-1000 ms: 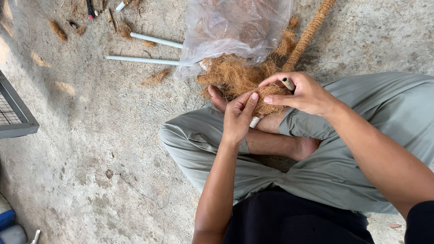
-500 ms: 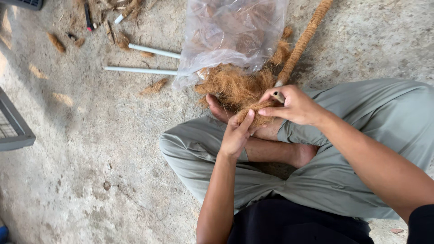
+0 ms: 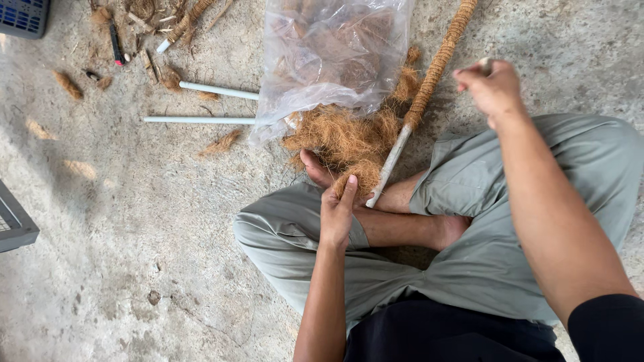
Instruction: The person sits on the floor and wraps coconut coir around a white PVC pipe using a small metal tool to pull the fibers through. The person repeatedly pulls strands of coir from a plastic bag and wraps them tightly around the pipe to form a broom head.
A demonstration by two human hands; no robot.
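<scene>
Coir pole [image 3: 429, 87]: right hand [image 3: 493, 87] has lifted away.

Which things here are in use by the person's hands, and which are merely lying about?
In use:
left hand on a tuft of brown fibre
right hand pinching a small pale object, too small to identify
fibre-wrapped white stick
clear plastic bag of fibre

Lying about:
two bare white sticks
grey crate
blue crate
scattered fibre scraps

Grey-green loose trousers, black top with a short black sleeve, bare forearms, bare feet
</scene>
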